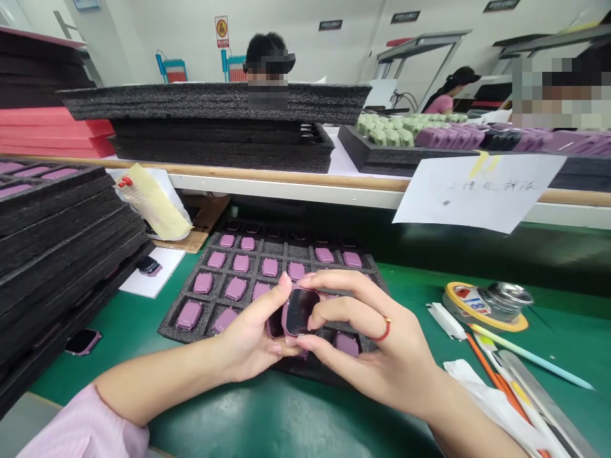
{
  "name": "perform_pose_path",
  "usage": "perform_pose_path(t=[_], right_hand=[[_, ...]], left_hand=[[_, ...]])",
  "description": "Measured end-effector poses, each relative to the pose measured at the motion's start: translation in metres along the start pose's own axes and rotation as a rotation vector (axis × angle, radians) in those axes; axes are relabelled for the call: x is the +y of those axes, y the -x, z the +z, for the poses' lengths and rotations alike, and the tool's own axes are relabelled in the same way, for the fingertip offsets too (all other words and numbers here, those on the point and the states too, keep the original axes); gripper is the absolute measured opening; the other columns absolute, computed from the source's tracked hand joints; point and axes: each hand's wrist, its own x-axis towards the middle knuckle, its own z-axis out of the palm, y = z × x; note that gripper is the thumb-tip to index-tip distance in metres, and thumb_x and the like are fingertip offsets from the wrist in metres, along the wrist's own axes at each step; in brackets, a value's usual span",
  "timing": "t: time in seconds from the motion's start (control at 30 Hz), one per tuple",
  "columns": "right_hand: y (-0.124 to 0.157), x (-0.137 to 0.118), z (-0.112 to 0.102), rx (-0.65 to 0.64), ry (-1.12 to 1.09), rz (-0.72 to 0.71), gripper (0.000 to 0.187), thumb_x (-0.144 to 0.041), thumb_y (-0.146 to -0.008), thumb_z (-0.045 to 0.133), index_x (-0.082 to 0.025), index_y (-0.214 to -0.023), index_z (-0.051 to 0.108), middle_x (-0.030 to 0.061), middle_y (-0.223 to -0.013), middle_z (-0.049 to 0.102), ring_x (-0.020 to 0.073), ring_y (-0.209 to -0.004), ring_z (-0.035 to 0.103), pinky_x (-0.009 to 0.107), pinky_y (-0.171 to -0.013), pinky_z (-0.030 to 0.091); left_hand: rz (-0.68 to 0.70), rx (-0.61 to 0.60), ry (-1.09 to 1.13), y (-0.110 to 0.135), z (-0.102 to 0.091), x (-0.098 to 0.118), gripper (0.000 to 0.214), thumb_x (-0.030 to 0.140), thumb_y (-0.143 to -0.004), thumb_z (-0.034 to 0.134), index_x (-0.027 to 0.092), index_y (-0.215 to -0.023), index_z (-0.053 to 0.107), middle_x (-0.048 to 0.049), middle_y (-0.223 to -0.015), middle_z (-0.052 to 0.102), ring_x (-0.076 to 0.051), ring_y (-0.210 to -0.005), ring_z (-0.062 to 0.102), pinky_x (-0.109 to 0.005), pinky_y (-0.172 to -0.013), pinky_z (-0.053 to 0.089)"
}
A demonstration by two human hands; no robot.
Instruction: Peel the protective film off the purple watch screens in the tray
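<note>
Your watch (300, 312) has a glossy black face in a mauve case, your ring (386, 329) is red, and the tray (168, 329) is speckled charcoal foam

My left sleeve (83, 426) is soft pink — it may have thin stripes, but I can't see well. On my right hand (382, 356) I wear a little red ring (384, 329) — with a small gold bit.

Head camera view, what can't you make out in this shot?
Pink watch case: its edges are partly hidden by the fingers of the left hand and right hand.
Foam tray: its lower rows are hidden behind both hands.
Paper sign: the handwriting is too faint to read.
Orange-handled tool: its lower end is cut off by the bottom edge.
</note>
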Motion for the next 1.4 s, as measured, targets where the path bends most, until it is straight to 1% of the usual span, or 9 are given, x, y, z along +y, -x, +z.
perform_pose_path(t=[0.2,0.4,0.53,0.63,0.93,1.07,1.17,1.27,1.4], right_hand=[[-0.004,-0.002,0.003,0.16,-0.052,0.011,0.01,-0.009,-0.094,0.069,-0.019,-0.091,0.066,0.0056,-0.103,0.07,0.0186,-0.097,0.067,0.033,-0.089,0.055],[-0.004,0.002,-0.001,0.598,-0.419,0.302,0.015,-0.02,-0.097,0.071,-0.021,-0.083,0.065,0.0001,-0.09,0.073,0.0097,-0.058,0.065,0.022,-0.058,0.057],[-0.002,0.003,-0.007,0.682,-0.457,0.308,0.008,-0.021,-0.097,0.073,-0.023,-0.091,0.068,0.0,-0.097,0.076,0.0155,-0.083,0.076,0.027,-0.084,0.065],[-0.002,0.001,-0.009,0.63,-0.351,0.299,0.015,-0.018,-0.094,0.076,-0.026,-0.105,0.069,0.0013,-0.109,0.074,0.0195,-0.101,0.074,0.034,-0.097,0.063],[0.005,0.006,-0.014,0.519,-0.077,0.135,0.035,-0.009,-0.093,0.067,-0.031,-0.12,0.069,0.0025,-0.112,0.071,0.0253,-0.104,0.071,0.045,-0.093,0.064],[0.017,0.005,-0.023,0.256,0.125,0.031,0.045,-0.01,-0.09,0.073,-0.036,-0.127,0.068,-0.0007,-0.114,0.073,0.0249,-0.096,0.073,0.041,-0.087,0.064],[0.024,-0.006,-0.022,0.106,0.117,0.006,0.034,-0.023,-0.103,0.057,-0.035,-0.134,0.066,0.0012,-0.118,0.073,0.0256,-0.095,0.074,0.039,-0.085,0.066],[0.027,-0.021,-0.014,0.076,0.1,0.044,0.041,-0.024,-0.108,0.039,-0.039,-0.136,0.064,0.0011,-0.114,0.074,0.0275,-0.101,0.073,0.043,-0.091,0.065],[0.025,-0.028,-0.01,0.027,0.157,0.009,0.042,-0.024,-0.108,0.038,-0.039,-0.142,0.059,0.0018,-0.111,0.075,0.0284,-0.103,0.072,0.044,-0.093,0.064]], left_hand=[[0.005,0.004,-0.005,0.0,0.003,0.001,0.045,0.052,-0.077,0.086,0.011,-0.083,0.069,0.0014,-0.064,0.049,-0.002,-0.047,0.036,-0.009,-0.039,0.025],[-0.031,-0.004,0.0,0.003,0.003,0.001,0.048,0.054,-0.075,0.087,0.012,-0.097,0.077,-0.0087,-0.083,0.066,-0.002,-0.048,0.043,-0.01,-0.039,0.026],[-0.033,-0.03,0.008,0.003,0.003,0.001,0.046,0.054,-0.077,0.086,0.013,-0.097,0.078,-0.009,-0.085,0.066,-0.002,-0.048,0.043,-0.011,-0.041,0.027],[-0.036,-0.035,0.008,0.003,0.004,0.001,0.047,0.055,-0.078,0.085,0.013,-0.098,0.079,-0.0088,-0.084,0.066,-0.002,-0.049,0.044,-0.011,-0.041,0.027],[-0.028,-0.038,-0.021,0.006,0.003,0.002,0.052,0.06,-0.076,0.084,0.014,-0.098,0.078,-0.0089,-0.085,0.066,-0.002,-0.049,0.042,-0.012,-0.041,0.025],[-0.013,-0.048,-0.034,0.006,0.004,0.002,0.051,0.06,-0.077,0.083,0.014,-0.096,0.076,-0.0076,-0.083,0.064,-0.003,-0.05,0.043,-0.012,-0.041,0.023],[0.004,-0.064,-0.052,0.005,0.004,0.003,0.051,0.062,-0.078,0.081,0.013,-0.093,0.074,-0.0025,-0.069,0.055,-0.004,-0.048,0.04,-0.012,-0.04,0.022],[0.009,-0.063,-0.072,0.004,0.004,0.003,0.055,0.064,-0.077,0.08,0.012,-0.095,0.073,-0.0013,-0.069,0.052,-0.003,-0.047,0.038,-0.013,-0.038,0.02],[-0.003,-0.062,-0.084,0.005,0.005,0.004,0.056,0.064,-0.076,0.082,0.012,-0.095,0.073,-0.0035,-0.078,0.055,-0.001,-0.047,0.036,-0.012,-0.038,0.019]])
